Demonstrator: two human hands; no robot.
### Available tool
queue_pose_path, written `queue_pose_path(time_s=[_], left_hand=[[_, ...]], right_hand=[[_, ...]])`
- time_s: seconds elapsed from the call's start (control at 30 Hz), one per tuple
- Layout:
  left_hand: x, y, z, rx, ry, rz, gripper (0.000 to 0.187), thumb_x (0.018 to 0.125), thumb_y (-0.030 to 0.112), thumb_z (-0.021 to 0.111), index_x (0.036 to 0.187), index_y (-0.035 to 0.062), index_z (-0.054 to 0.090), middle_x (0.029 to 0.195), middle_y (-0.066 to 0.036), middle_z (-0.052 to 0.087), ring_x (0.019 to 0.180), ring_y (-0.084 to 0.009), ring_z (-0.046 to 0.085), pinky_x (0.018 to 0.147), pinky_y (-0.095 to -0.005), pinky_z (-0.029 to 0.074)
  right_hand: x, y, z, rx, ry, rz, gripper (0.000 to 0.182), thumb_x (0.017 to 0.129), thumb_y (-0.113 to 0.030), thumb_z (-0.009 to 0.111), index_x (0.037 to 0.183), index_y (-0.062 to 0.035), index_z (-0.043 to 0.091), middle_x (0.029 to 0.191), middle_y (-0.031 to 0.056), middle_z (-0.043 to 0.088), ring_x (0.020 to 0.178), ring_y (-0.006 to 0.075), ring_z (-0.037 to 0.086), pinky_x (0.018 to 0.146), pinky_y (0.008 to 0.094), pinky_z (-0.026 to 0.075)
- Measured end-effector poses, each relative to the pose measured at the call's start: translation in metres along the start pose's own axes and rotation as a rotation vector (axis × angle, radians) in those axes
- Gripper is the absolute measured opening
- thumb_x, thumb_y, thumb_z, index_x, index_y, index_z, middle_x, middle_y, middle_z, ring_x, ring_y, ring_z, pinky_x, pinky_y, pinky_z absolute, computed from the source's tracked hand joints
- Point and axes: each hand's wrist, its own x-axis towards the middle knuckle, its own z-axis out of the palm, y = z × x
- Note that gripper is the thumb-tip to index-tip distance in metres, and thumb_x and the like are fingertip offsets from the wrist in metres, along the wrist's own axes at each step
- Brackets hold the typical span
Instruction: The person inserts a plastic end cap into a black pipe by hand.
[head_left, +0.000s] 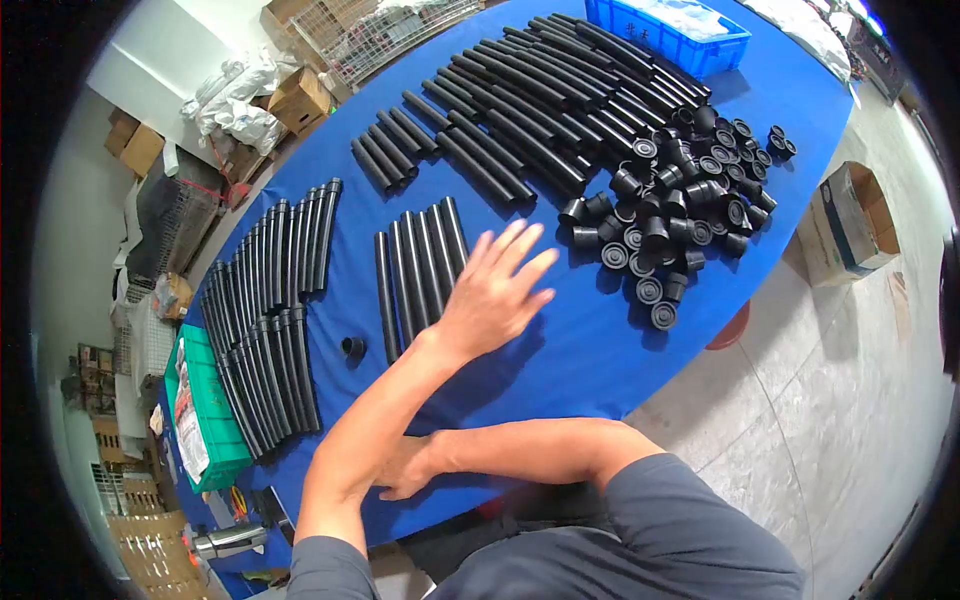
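My left hand is open, fingers spread, over the right side of a row of several black tubes. Its wrist overlaps the lower ends of these tubes. My right hand lies low by the front of the blue-covered table, crossed beneath my left forearm, which hides most of its fingers. A single black cap sits left of the tube row. Further left, black tubes with fitted ends lie in two overlapping rows. Right of my left hand is a heap of loose black caps.
A large stack of black tubes covers the table's far side, with a blue crate behind it. On the left edge stands a green crate. A cardboard box is on the floor at right.
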Motion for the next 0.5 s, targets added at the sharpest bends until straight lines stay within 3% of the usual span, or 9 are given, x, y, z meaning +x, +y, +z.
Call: queue_pose_path(time_s=[0.07, 0.2, 0.33, 0.5], left_hand=[[0.050, 0.008, 0.014, -0.085, 0.136, 0.061, 0.043, 0.089, 0.011, 0.069, 0.131, 0.0061, 0.060, 0.143, -0.019, 0.054, 0.133, -0.0388, 0.051, 0.112, -0.0475, 0.042], [0.125, 0.007, 0.053, -0.043, 0.136, 0.075, 0.047, 0.085, 0.000, 0.060, 0.131, 0.0047, 0.060, 0.142, -0.018, 0.055, 0.134, -0.0371, 0.050, 0.113, -0.0446, 0.042], [0.150, 0.004, 0.068, 0.002, 0.006, 0.073, 0.046, 0.084, -0.002, 0.058, 0.129, 0.0029, 0.063, 0.138, -0.015, 0.059, 0.134, -0.0346, 0.051, 0.113, -0.0425, 0.043], [0.154, -0.005, 0.086, -0.128, 0.151, 0.091, 0.032, 0.085, 0.001, 0.062, 0.117, 0.0007, 0.065, 0.118, -0.016, 0.065, 0.116, -0.0333, 0.061, 0.102, -0.0412, 0.050]], right_hand=[[-0.002, 0.000, -0.005, 0.126, 0.128, -0.013, 0.046, 0.084, -0.026, 0.067, 0.121, 0.0011, 0.064, 0.131, 0.0222, 0.062, 0.126, 0.0399, 0.055, 0.111, 0.0512, 0.039], [0.002, 0.008, 0.006, 0.197, 0.178, -0.010, 0.047, 0.083, -0.025, 0.068, 0.122, 0.0007, 0.064, 0.131, 0.0221, 0.062, 0.126, 0.0399, 0.055, 0.111, 0.0512, 0.039], [-0.003, 0.013, 0.011, 0.228, 0.197, -0.001, 0.048, 0.082, -0.025, 0.068, 0.122, 0.0002, 0.064, 0.132, 0.0220, 0.061, 0.126, 0.0399, 0.055, 0.111, 0.0511, 0.039], [-0.004, 0.015, 0.014, 0.259, 0.222, 0.015, 0.049, 0.080, -0.024, 0.069, 0.123, -0.0003, 0.064, 0.132, 0.0219, 0.061, 0.126, 0.0399, 0.055, 0.111, 0.0510, 0.039]])
